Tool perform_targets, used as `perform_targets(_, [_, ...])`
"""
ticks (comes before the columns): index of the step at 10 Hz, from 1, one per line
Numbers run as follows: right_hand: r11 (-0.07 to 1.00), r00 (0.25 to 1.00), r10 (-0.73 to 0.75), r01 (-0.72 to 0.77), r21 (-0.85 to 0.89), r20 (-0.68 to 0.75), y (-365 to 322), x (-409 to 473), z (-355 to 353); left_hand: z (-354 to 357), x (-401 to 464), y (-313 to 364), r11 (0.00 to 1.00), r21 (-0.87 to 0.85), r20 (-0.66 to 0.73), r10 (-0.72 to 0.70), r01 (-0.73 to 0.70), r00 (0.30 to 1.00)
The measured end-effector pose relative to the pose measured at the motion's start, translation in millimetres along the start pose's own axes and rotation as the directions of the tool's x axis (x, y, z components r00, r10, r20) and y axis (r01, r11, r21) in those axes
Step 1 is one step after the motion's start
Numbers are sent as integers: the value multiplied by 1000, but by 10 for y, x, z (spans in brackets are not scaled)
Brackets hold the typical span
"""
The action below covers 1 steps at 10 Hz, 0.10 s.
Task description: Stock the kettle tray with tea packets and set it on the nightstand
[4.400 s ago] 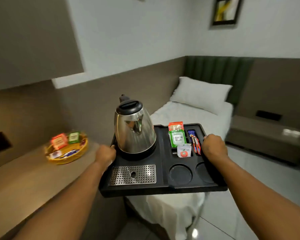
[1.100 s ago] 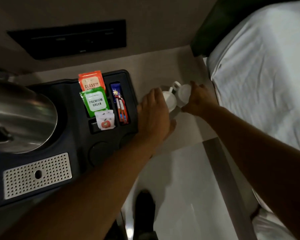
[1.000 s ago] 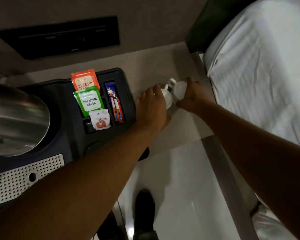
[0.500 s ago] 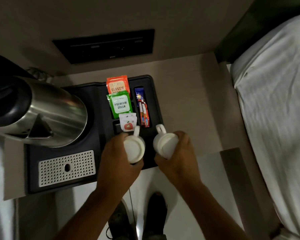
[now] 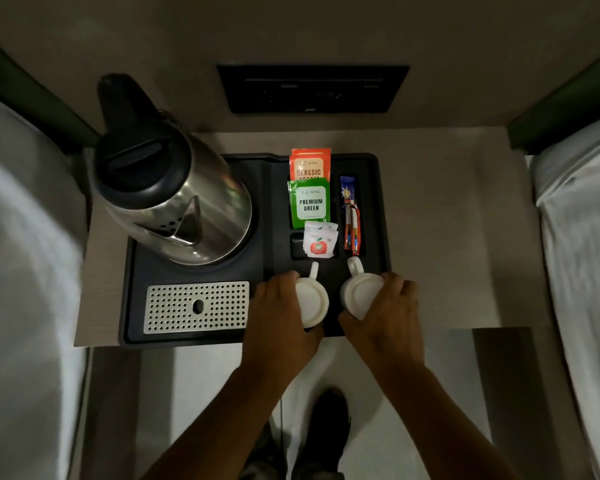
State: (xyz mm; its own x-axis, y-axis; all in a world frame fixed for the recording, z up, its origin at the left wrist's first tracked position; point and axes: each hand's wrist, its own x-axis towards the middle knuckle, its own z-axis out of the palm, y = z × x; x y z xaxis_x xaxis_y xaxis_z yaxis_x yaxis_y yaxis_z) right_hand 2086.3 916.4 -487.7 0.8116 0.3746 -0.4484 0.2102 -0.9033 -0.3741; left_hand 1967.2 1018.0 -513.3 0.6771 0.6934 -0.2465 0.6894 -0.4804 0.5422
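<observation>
A white cup is clasped in each grip: the left hand (image 5: 278, 315) is wrapped around the left cup (image 5: 311, 301), the right hand (image 5: 387, 315) around the right cup (image 5: 360, 296), both cups upside down with handles pointing away from the person. From left to right, the kettle (image 5: 174, 199) is seen standing on the black tray (image 5: 139, 289) above a perforated metal grille (image 5: 196, 306); next come the orange packet (image 5: 310, 163), the green packet (image 5: 309, 202) and a small white sachet (image 5: 319, 242), then thin stick sachets (image 5: 351, 220) in a narrow slot. The tray is already set on the nightstand surface (image 5: 447, 237), between two beds. The stocking and placing appear done; only the cups seem left to be settled on the tray's front right corner.
</observation>
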Motion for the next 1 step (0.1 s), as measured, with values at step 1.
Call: perform_targets(1, [999, 999, 21, -19, -46, 29, -29, -79, -87, -64, -71, 33, 999, 35, 63, -18, 15, 998])
